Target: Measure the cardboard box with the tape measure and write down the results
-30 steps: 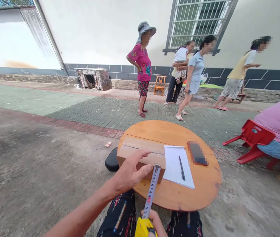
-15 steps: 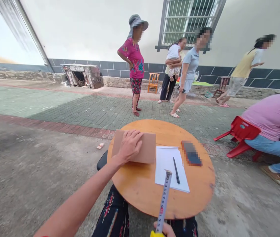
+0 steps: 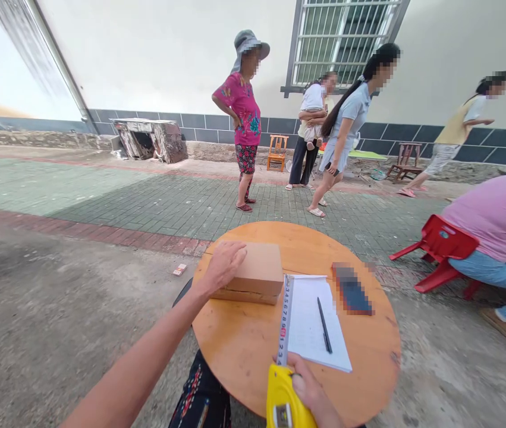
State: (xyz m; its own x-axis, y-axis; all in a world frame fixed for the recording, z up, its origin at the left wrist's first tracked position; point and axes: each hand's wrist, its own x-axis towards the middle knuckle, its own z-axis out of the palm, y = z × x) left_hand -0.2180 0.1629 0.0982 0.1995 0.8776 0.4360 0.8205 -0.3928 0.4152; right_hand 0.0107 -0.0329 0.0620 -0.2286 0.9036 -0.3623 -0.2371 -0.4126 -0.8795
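A closed brown cardboard box (image 3: 259,264) sits on the round wooden table (image 3: 244,339). My left hand (image 3: 223,267) grips its left part, with bent fingers over the top; the thumb is not clearly visible. In my right hand (image 3: 308,386) is a yellow tape measure (image 3: 286,398), the thumb on its case. Its extended blade (image 3: 283,324) points away from me, with its tip just right of the box's front right corner, over the paper's left edge. Whether the tip touches the box I cannot tell. A black pen (image 3: 324,324) lies on the white paper (image 3: 308,333).
A blurred phone (image 3: 353,289) lies right of the paper. Beyond the table stand a person in a grey hat (image 3: 246,119) and several others. At right, someone in a pink shirt (image 3: 497,214) sits on a red plastic chair (image 3: 446,241).
My right hand has moved up and forward, bringing the tape blade beside the box. The box's front side now shows more, and my left hand has shifted left on it. People behind have moved right.
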